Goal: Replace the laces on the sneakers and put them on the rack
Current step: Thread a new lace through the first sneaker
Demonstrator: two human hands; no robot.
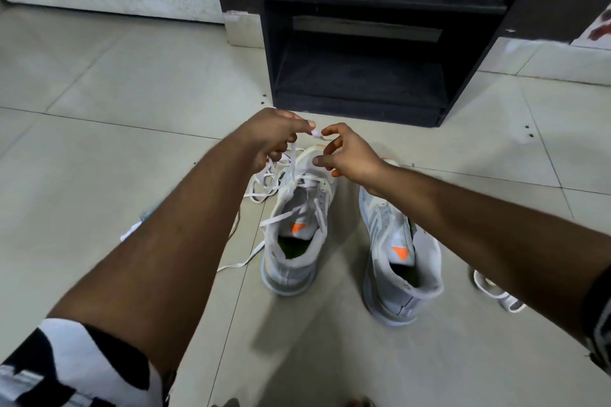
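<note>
Left hand pinches the lace tip above the left sneaker on the floor, right hand loosely curled, empty – the limp, light lace likely handles best by its stiff tip – rack beyond

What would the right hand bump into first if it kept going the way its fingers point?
Probably the white lace tip pinched by the left hand. The right hand points its fingers left at it, close by, though depth is hard to judge.
</note>
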